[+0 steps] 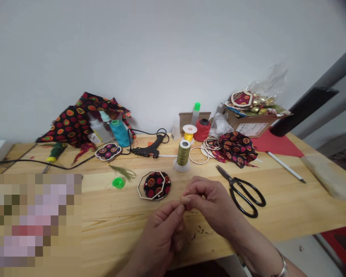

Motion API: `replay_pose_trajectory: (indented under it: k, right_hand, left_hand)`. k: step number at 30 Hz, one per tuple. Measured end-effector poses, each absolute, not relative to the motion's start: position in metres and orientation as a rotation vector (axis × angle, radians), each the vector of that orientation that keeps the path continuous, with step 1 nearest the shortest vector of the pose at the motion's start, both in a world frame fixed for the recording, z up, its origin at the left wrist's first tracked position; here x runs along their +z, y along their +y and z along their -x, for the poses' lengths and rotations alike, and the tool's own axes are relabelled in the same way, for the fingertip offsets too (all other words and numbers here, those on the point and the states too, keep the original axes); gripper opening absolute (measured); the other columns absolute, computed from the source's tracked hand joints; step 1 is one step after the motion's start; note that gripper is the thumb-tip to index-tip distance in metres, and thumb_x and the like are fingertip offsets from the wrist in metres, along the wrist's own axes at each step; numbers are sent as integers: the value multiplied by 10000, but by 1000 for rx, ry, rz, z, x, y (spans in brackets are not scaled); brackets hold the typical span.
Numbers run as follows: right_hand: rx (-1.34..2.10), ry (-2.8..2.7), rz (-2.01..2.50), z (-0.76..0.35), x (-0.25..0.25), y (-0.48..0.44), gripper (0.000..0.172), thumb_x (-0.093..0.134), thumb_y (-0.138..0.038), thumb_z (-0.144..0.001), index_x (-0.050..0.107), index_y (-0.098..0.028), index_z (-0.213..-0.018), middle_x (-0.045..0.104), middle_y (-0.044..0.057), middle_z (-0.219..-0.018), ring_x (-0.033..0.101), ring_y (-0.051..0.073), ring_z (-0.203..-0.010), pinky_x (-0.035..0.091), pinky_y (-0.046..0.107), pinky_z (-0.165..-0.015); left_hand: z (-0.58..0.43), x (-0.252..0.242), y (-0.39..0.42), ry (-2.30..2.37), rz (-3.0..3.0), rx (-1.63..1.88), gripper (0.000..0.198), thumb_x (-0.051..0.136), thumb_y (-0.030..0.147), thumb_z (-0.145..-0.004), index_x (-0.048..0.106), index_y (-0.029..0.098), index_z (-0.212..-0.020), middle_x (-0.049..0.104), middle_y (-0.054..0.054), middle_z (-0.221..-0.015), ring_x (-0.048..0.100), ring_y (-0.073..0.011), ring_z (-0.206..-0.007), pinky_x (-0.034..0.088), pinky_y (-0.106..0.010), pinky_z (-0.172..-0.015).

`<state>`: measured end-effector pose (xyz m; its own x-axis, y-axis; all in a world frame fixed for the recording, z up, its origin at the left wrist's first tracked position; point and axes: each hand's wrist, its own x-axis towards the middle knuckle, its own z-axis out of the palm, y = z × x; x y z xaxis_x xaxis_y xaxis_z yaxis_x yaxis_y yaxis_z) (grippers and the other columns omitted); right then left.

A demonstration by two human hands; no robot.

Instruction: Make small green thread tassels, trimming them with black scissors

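My left hand and my right hand meet above the front of the table, thumbs and forefingers pinched together tip to tip. Whatever lies between the fingertips is too small to make out. Just beyond them stands a spool of olive-green thread. To the left of the hands, a wooden octagon frame leans over a round patterned fabric piece. Black-handled scissors lie to the right of my right hand, blades pointing away to the left.
Behind are a glue gun, a teal thread cone, a yellow spool and a red cone. A cardboard box stands back right near patterned cloth and a white pencil. A green cap sits left; the lower-left corner is pixelated.
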<state>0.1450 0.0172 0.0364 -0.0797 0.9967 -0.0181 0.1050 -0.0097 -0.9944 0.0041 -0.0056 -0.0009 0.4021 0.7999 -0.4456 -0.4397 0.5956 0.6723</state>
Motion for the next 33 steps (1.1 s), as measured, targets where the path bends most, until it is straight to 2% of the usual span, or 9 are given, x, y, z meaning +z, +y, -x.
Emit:
replay_pose_trajectory:
  k: [8,12,14,17,19,23,25,28,33]
  right_hand:
    - [1137,-1451,1213,-146,38,19,171,638,-29,-698,669,-153,-585,576,-39,-617,530,100,-630,405,228,-615]
    - [1144,-1466,1210,-146,39,19,165,634,-51,-708,670,-159,-588,581,-34,-628,544,106,-641,420,228,-618]
    - [1160,-1453,1202,-147,38,19,112,616,-122,-755,708,-168,-712,637,-12,-704,582,125,-694,450,243,-652]
    - [1164,-1435,1201,-149,31,17,208,528,-220,-849,714,-184,-934,714,38,-906,635,161,-868,482,292,-794]
    - [1168,-1420,1225,-149,25,15,243,499,-235,-872,709,-179,-979,723,62,-994,636,178,-965,466,322,-886]
    - [1233,-1425,1242,-148,16,9,277,499,-222,-867,701,-158,-1045,720,93,-1060,632,199,-1024,445,354,-940]
    - [1247,-1446,1241,-147,16,7,271,519,-206,-845,721,-174,-1023,731,85,-1026,643,204,-987,455,356,-914]
    - [1366,-1353,1263,-143,16,8,246,573,-185,-783,757,-205,-946,752,49,-839,662,190,-820,490,320,-781]
    - [1535,-1080,1298,-136,11,11,187,659,-212,-694,783,-206,-834,719,9,-661,595,138,-630,456,262,-635]
  left_hand:
    - [-3,-1,-6,887,-544,871,253,735,393,-727,708,174,-851,331,104,-466,246,-42,-405,185,-170,-380]
    - [-3,0,-6,909,-530,883,255,763,386,-694,712,174,-824,345,102,-463,254,-39,-402,187,-166,-375]
    - [-3,2,-6,909,-486,891,241,772,379,-687,703,175,-793,345,104,-463,253,-36,-405,191,-159,-377]
    - [-4,4,-4,919,-406,914,241,790,361,-668,689,166,-766,344,108,-469,244,-30,-405,191,-148,-376]
    - [-4,6,-3,921,-366,931,252,799,351,-657,682,159,-770,340,112,-473,231,-26,-404,186,-143,-373]
    - [-5,6,-1,927,-315,965,275,817,344,-633,669,161,-776,352,118,-465,209,-22,-394,176,-140,-363]
    - [-4,4,-1,930,-314,979,278,815,345,-635,670,158,-780,362,116,-463,202,-21,-394,181,-140,-361]
    - [-4,2,0,927,-315,992,276,815,342,-637,664,158,-777,357,118,-461,195,-22,-394,183,-137,-360]
    - [-4,2,-1,925,-311,995,273,820,335,-629,627,168,-727,362,121,-466,200,-22,-394,194,-129,-358]
